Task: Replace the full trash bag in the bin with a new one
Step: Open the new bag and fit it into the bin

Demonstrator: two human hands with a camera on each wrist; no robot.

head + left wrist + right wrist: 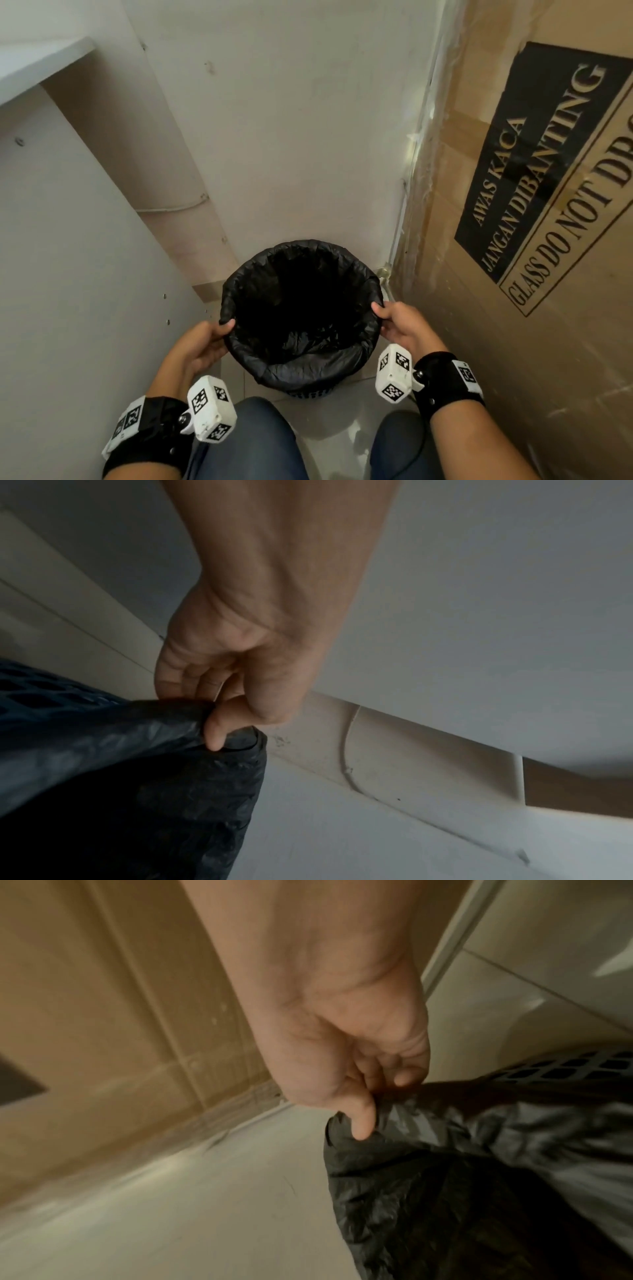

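Observation:
A round bin (310, 393) with a dark lattice wall (41, 688) stands on the floor in a corner. A black trash bag (301, 363) lines it, its edge folded over the rim. My left hand (205, 342) pinches the bag's folded edge (164, 723) at the rim's left side, thumb on top. My right hand (394, 322) pinches the bag's edge (394, 1123) at the right side in the same way. The inside of the bag is dark; I cannot make out what lies in it.
A white cabinet panel (75, 274) stands close on the left. A large cardboard box (513, 240) printed "GLASS DO NOT DROP" leans on the right. The white wall (291, 137) is behind the bin. My knees in jeans (260, 445) are just in front.

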